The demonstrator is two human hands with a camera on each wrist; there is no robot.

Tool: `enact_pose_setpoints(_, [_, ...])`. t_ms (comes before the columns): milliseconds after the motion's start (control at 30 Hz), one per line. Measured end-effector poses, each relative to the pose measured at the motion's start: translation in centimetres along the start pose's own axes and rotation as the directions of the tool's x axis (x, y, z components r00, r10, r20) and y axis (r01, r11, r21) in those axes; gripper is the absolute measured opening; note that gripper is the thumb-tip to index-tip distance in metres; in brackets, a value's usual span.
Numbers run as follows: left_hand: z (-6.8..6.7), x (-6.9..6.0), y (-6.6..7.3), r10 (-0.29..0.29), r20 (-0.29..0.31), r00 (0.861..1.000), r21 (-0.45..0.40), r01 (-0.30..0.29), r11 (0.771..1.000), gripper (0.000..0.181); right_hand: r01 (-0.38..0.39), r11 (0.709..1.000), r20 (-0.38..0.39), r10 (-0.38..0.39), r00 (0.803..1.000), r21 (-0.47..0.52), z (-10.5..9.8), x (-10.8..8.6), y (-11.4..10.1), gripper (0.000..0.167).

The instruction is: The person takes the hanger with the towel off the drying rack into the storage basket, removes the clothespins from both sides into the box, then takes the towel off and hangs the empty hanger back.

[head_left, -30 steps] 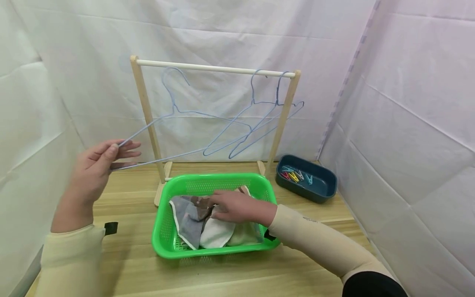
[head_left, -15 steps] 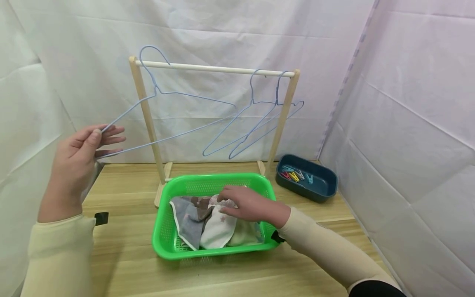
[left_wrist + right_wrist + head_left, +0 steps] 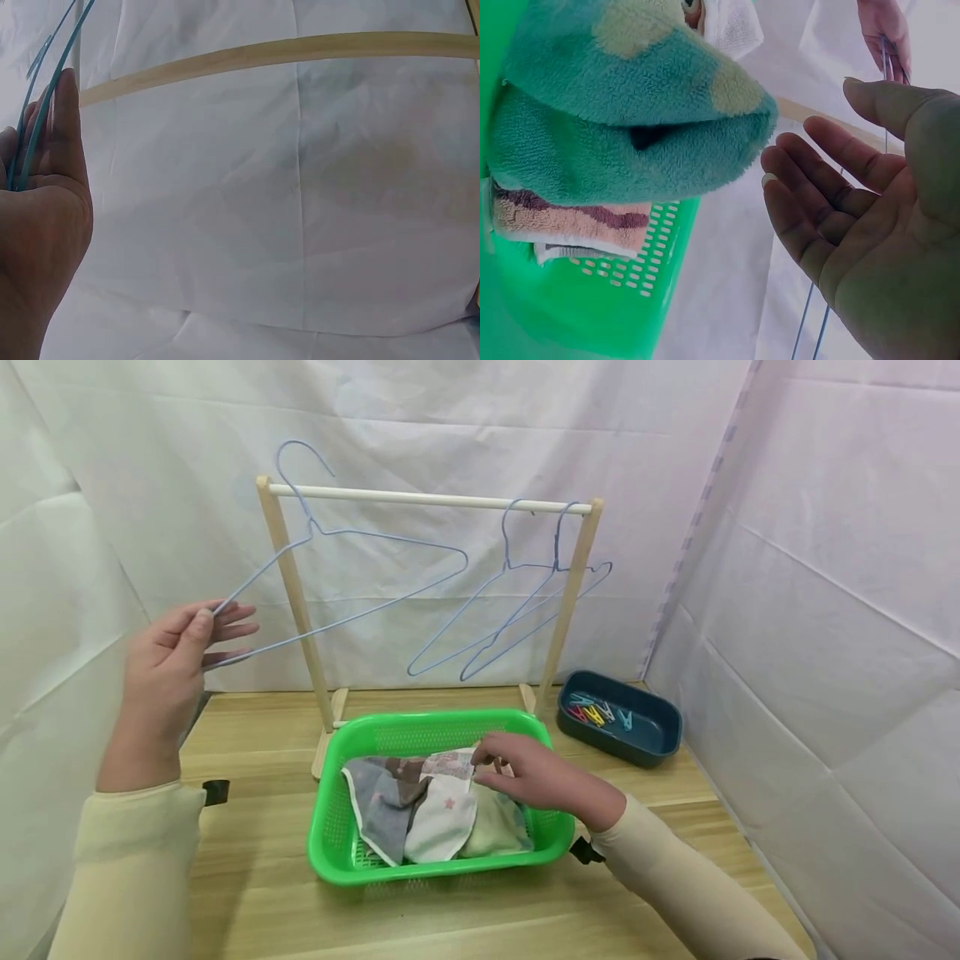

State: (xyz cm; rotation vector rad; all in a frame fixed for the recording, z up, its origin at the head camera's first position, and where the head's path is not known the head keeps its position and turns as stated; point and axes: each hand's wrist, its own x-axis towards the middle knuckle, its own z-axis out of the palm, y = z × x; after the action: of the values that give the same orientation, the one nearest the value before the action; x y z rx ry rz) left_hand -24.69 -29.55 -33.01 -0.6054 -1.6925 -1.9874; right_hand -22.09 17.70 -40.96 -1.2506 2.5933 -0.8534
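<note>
My left hand (image 3: pixel 172 660) pinches one end of a blue wire hanger (image 3: pixel 390 536) between thumb and fingers. The hanger's hook stands above the rack's rail in the head view. Over the right part of a green basket (image 3: pixel 360 875) is my right hand (image 3: pixel 528 772), its fingers loosely bent and holding nothing. Below and beside it lie a grey towel (image 3: pixel 378 810), a white towel (image 3: pixel 438 831) with a star and a pale green towel (image 3: pixel 498 827). The right wrist view shows a teal towel (image 3: pixel 645 82) with yellowish patches and a striped brown towel (image 3: pixel 577 221), close to the open palm.
Behind the basket stands a wooden rack (image 3: pixel 288 585) with a white rail (image 3: pixel 420 497). Two more blue hangers (image 3: pixel 457 613) hang at its right end. A dark blue bin (image 3: pixel 652 727) with several coloured clothespins (image 3: pixel 593 716) sits to the right. White sheets enclose the table.
My left hand has moved left and up, lifting the hanger's hook from below the rail to above it. The right hand has drawn off the towels to the right.
</note>
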Motion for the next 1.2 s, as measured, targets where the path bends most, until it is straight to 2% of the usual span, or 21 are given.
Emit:
enact_pose_setpoints(200, [2.1,1.3,-0.7,-0.012,-0.016,1.0,0.039,0.013,0.999,0.036,0.01,0.999,-0.02,-0.009,1.0,0.036,0.1,-0.7,0.3,0.02])
enact_pose_setpoints(367, [4.0,2.1,-1.4,0.002,-0.033,0.999,0.138,0.003,0.99,0.034,0.011,0.999,-0.016,-0.01,1.0,0.039,0.4,-0.8,0.2,0.02])
enact_pose_setpoints(500, [5.1,2.5,-2.2,0.019,-0.02,1.0,0.254,-0.014,0.967,0.035,0.014,0.999,-0.018,-0.013,1.0,0.034,0.7,-0.8,0.3,0.017])
enact_pose_setpoints(567, [5.5,2.6,-2.7,0.026,-0.01,1.0,0.329,-0.022,0.944,0.036,0.012,0.999,-0.021,-0.011,1.0,0.039,0.9,-0.9,0.4,0.015])
enact_pose_setpoints(667, [6.2,2.6,-3.2,0.029,0.005,1.0,0.395,-0.029,0.918,0.038,-0.001,0.999,-0.021,0.002,1.0,0.049,1.0,-0.9,0.4,0.015])
enact_pose_setpoints(833, [6.7,2.3,-3.8,0.028,0.022,0.999,0.427,-0.035,0.903,0.037,-0.028,0.998,-0.02,0.029,0.999,0.062,1.3,-1.1,0.4,0.015])
enact_pose_setpoints(1000, [6.7,1.6,-4.3,0.015,0.044,0.999,0.472,-0.034,0.881,0.036,-0.04,0.996,-0.018,0.042,0.999,0.081,1.4,-1.2,0.5,0.014])
enact_pose_setpoints(1200, [6.6,1.1,-5.0,-0.02,0.056,0.998,0.471,-0.008,0.882,0.035,-0.049,0.994,-0.015,0.051,0.999,0.095,1.5,-1.1,0.4,0.013])
